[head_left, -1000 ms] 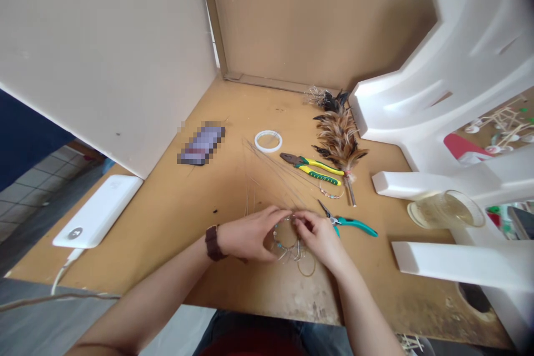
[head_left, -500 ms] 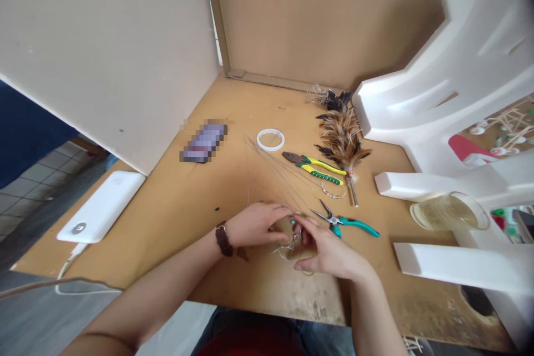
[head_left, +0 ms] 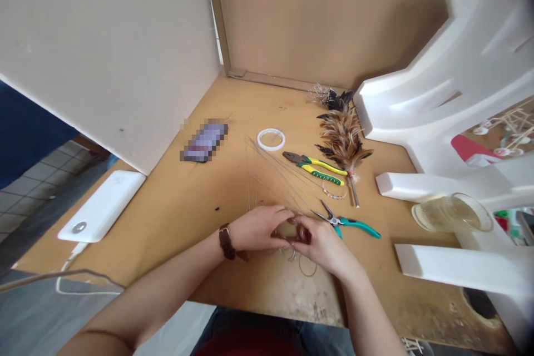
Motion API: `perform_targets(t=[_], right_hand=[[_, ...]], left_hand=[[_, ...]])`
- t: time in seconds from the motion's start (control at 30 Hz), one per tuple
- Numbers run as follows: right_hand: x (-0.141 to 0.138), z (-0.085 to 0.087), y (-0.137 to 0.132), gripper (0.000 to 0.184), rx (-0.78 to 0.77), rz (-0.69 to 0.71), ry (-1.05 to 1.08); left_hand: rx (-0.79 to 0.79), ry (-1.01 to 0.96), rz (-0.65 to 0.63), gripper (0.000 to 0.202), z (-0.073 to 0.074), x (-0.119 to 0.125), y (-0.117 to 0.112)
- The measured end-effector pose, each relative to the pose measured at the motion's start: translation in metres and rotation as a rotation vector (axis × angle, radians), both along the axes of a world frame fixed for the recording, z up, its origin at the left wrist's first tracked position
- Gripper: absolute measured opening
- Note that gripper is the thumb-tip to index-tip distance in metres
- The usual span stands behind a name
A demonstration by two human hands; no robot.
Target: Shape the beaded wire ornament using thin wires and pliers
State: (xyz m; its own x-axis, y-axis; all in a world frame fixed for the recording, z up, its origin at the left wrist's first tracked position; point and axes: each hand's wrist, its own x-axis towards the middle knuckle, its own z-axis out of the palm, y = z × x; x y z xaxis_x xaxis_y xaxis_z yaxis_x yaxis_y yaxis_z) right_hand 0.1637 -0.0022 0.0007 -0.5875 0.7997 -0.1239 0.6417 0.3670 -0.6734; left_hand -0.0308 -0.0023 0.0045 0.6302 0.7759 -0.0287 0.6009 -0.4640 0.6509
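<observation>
My left hand [head_left: 258,228] and my right hand [head_left: 323,243] meet over the wooden table [head_left: 187,206], fingers pinched on a small beaded wire hoop [head_left: 292,233] held between them. Thin wire loops [head_left: 306,267] trail from it onto the table below the hands. A brown watch strap circles my left wrist. Several long thin wires [head_left: 271,172] lie fanned on the table just beyond my fingers. Teal-handled pliers [head_left: 350,223] lie right beside my right hand.
Yellow-green pliers [head_left: 317,168], a feather bundle [head_left: 342,139], a white tape ring [head_left: 271,139] and a phone [head_left: 204,142] lie farther back. A white power bank [head_left: 102,206] sits at the left edge. White foam pieces [head_left: 438,111] and a glass bowl [head_left: 448,212] stand on the right.
My hands have drawn closer together on the hoop, with the right hand turning it slightly; the beads seen a second ago are now mostly hidden by my fingers.
</observation>
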Motion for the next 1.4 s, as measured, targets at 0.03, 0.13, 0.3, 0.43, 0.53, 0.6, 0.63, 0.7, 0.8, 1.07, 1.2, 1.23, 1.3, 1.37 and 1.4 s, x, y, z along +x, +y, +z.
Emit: perform_targets(t=[0.03, 0.13, 0.3, 0.43, 0.53, 0.6, 0.63, 0.7, 0.8, 1.07, 1.2, 1.23, 1.3, 1.37, 1.4], right_hand=[[0.0, 0.0, 0.0, 0.028, -0.015, -0.004, 0.006], [0.002, 0.0, -0.001, 0.032, -0.041, -0.029, 0.02], [0.006, -0.002, 0.001, 0.038, -0.051, -0.048, 0.013], [0.007, -0.003, 0.001, 0.049, 0.007, -0.039, 0.071], [0.003, -0.005, -0.001, 0.053, -0.007, -0.028, 0.107], [-0.003, -0.006, -0.003, 0.049, -0.004, -0.041, 0.118], [-0.006, -0.007, -0.004, 0.047, 0.005, -0.054, 0.117], [-0.01, -0.009, -0.005, 0.044, 0.023, -0.077, 0.107], [-0.009, -0.011, -0.006, 0.048, 0.011, -0.071, 0.111], [0.011, -0.004, -0.009, 0.076, -0.193, 0.031, 0.209], [0.001, -0.003, -0.01, 0.071, -0.101, -0.028, 0.182], [-0.002, -0.004, -0.01, 0.066, -0.064, -0.041, 0.176], [-0.007, -0.005, -0.009, 0.055, -0.007, -0.067, 0.155], [-0.008, -0.006, -0.007, 0.045, 0.02, -0.098, 0.126], [-0.008, -0.007, -0.006, 0.041, 0.028, -0.112, 0.114]], left_hand=[[-0.02, -0.03, -0.004, 0.051, 0.001, -0.002, 0.0], [-0.123, -0.138, -0.025, 0.062, 0.006, -0.012, 0.003], [-0.157, -0.14, -0.003, 0.054, 0.012, -0.028, 0.008], [-0.183, -0.13, -0.004, 0.056, 0.011, -0.023, 0.006], [-0.205, -0.112, -0.006, 0.049, 0.01, -0.014, 0.004], [-0.228, -0.1, 0.002, 0.042, 0.011, -0.008, 0.002], [-0.237, -0.1, 0.007, 0.038, 0.011, -0.006, 0.002], [-0.241, -0.11, 0.008, 0.032, 0.012, -0.002, 0.001], [-0.219, -0.116, -0.003, 0.027, 0.012, -0.002, 0.0], [-0.152, -0.092, -0.02, 0.036, 0.012, -0.009, 0.0], [-0.139, -0.1, 0.0, 0.031, 0.014, -0.005, -0.001], [-0.134, -0.098, 0.005, 0.03, 0.014, -0.004, -0.002], [-0.124, -0.091, 0.0, 0.023, 0.015, -0.003, -0.002], [-0.12, -0.09, -0.031, 0.02, 0.016, -0.002, -0.003], [-0.119, -0.09, -0.041, 0.021, 0.015, -0.001, -0.004]])
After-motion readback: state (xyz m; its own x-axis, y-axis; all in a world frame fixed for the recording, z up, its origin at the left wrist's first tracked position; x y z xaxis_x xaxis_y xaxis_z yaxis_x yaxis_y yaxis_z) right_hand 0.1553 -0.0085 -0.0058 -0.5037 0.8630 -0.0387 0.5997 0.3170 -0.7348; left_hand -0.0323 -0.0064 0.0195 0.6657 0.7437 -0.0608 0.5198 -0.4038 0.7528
